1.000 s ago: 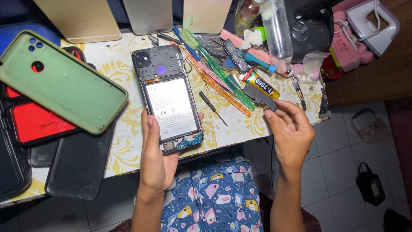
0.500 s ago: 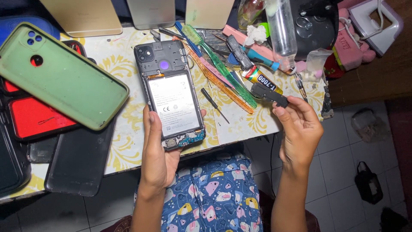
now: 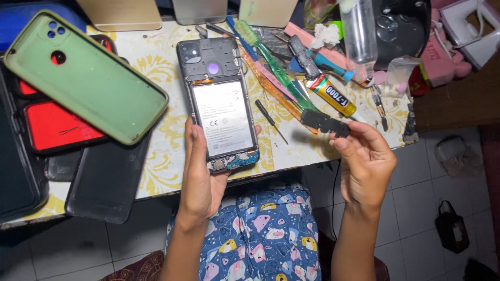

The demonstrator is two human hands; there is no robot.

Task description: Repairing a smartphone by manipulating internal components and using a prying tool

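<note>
Black plastic, a small phone part (image 3: 325, 123) sits pinched between the fingertips of the right hand (image 3: 364, 164), raised just off the table's (image 3: 156, 161) front edge. The left hand (image 3: 203, 171) is wrapped around the lower half of an opened smartphone (image 3: 219, 106), its battery and circuit board exposed. Nearby lie a small screwdriver (image 3: 271, 121), a yellow glue tube (image 3: 333, 96), a green toothbrush (image 3: 273, 65) and a green phone case (image 3: 83, 75).
</note>
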